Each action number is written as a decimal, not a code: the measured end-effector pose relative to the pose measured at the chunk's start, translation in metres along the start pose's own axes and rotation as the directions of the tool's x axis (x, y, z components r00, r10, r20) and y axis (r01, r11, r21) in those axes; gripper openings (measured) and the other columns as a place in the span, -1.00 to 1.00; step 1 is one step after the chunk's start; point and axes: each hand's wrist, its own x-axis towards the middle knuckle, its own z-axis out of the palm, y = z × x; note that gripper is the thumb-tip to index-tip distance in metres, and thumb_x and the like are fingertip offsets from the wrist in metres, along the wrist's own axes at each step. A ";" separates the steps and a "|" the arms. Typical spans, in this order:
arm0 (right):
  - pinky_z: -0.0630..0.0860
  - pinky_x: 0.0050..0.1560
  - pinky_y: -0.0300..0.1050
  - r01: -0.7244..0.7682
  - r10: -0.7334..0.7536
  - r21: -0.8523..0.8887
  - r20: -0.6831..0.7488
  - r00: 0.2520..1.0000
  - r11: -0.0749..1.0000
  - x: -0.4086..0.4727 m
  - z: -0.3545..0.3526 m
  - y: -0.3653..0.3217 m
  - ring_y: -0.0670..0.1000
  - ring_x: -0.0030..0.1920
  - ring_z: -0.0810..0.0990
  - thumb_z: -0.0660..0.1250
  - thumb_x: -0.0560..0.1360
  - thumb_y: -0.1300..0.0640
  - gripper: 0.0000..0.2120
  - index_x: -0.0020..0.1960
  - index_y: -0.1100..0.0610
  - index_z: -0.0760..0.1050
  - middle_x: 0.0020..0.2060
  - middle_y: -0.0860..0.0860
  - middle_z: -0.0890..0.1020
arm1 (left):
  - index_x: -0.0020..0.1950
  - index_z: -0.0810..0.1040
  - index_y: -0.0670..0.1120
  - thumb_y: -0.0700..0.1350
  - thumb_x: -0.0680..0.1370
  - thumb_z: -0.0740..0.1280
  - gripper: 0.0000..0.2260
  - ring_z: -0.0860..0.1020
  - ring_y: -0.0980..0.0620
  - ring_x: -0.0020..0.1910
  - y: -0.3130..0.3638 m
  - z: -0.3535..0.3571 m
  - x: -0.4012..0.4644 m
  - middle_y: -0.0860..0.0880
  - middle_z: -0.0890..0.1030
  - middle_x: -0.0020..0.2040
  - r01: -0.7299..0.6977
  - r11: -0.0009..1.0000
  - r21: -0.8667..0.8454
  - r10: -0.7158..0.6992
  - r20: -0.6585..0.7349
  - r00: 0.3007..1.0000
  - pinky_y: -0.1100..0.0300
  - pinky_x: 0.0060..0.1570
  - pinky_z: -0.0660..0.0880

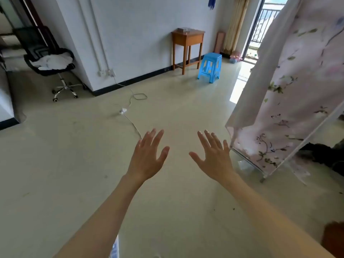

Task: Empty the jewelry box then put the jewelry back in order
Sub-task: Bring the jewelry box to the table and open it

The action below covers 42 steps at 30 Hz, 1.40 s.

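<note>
Presumably light and rigid, the clear box [183, 29] on the far wooden table [188, 37] wants gripping by its sides, while our left hand [147, 157] and right hand [214, 157] hover empty, fingers spread.

Floor [167, 108]: pale beige, glossy. Wall [139, 34]: white, with black skirting. Desk [188, 45], far beyond both grips: reddish-brown wood. Stool [210, 67] beside the desk: bright blue. Fabric cover [290, 90], right of the right grip: pale pink, printed with green leaves and dark floral sprigs. Office chair [46, 53], far left of the left grip: black, chrome base. Cable [130, 120], ahead of the left grip: white.
</note>
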 end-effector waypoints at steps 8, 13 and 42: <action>-0.09 0.46 0.20 -0.024 0.022 0.028 0.059 0.998 0.999 0.086 0.047 0.035 0.06 0.52 -0.01 0.02 0.49 -0.32 -0.31 0.51 -0.06 -0.06 0.52 0.01 0.07 | 0.51 0.02 0.04 0.14 0.59 0.02 -0.49 -0.01 0.00 0.51 -0.040 0.052 0.089 -0.05 0.08 0.53 0.050 0.998 0.031 -0.053 0.105 0.993 0.03 0.46 -0.05; -0.09 0.46 0.19 -0.094 0.090 0.083 0.046 0.995 0.992 0.180 0.061 0.049 0.05 0.52 0.00 0.07 0.49 -0.30 -0.32 0.51 -0.07 -0.02 0.52 0.00 0.09 | 0.51 0.01 0.02 0.12 0.60 0.03 -0.49 -0.01 0.02 0.51 -0.061 0.066 0.179 -0.03 0.08 0.53 0.053 0.998 -0.015 -0.051 0.124 0.991 0.02 0.46 -0.05; -0.16 0.47 0.16 0.008 -0.017 0.085 0.114 0.993 0.996 0.730 0.099 0.240 0.01 0.52 -0.08 0.07 0.49 -0.31 -0.33 0.50 -0.14 -0.06 0.52 -0.05 0.04 | 0.49 0.07 0.06 0.10 0.59 0.07 -0.52 0.00 0.06 0.50 -0.102 0.157 0.747 0.01 0.10 0.52 0.119 0.991 -0.053 -0.113 0.105 0.988 0.02 0.47 -0.05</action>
